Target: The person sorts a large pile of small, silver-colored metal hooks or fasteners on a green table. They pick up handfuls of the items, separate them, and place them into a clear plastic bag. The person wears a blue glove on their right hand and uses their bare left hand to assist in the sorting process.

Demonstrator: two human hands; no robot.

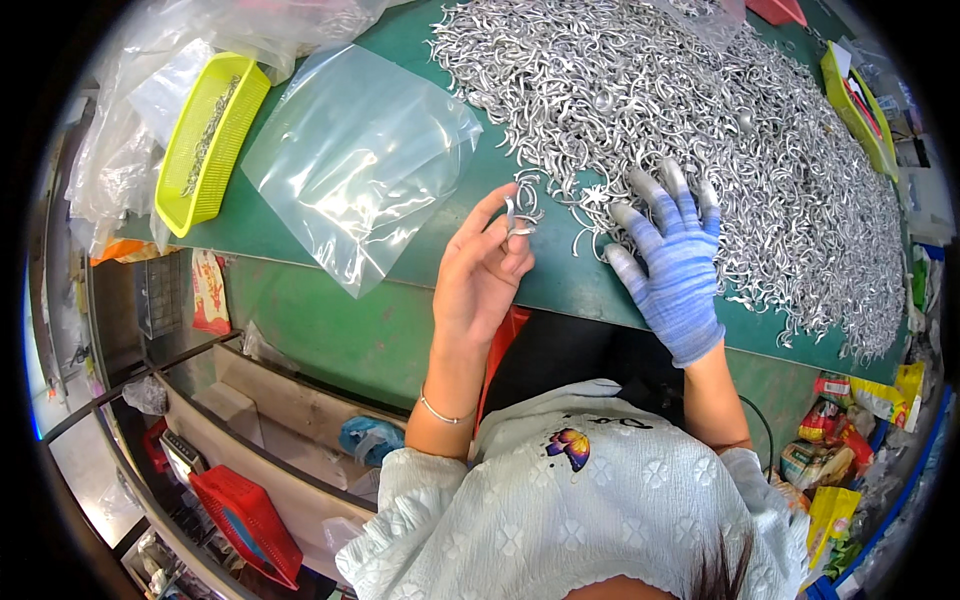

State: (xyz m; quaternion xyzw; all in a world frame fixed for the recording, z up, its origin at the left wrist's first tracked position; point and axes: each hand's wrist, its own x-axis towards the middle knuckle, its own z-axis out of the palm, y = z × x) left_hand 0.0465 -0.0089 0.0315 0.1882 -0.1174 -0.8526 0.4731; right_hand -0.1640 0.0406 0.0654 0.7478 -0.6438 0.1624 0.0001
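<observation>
My bare left hand [478,272] is raised at the table's near edge, palm turned up. Its fingers close on a small curved silver metal piece [511,216]; whether it holds more than one is hard to tell. A few loose pieces lie just beyond its fingertips. My right hand [668,262], in a blue knitted glove with grey fingertips, rests with fingers spread on the near edge of a large heap of the same curved metal pieces [640,95]. Nothing shows gripped in it, though its palm is hidden.
A clear plastic bag [365,160] lies flat on the green table [420,262], left of the heap. Beyond it stands a yellow-green basket [172,205] with some metal pieces inside. Another such basket [872,148] is at the far right. A red basket [247,525] sits low at left.
</observation>
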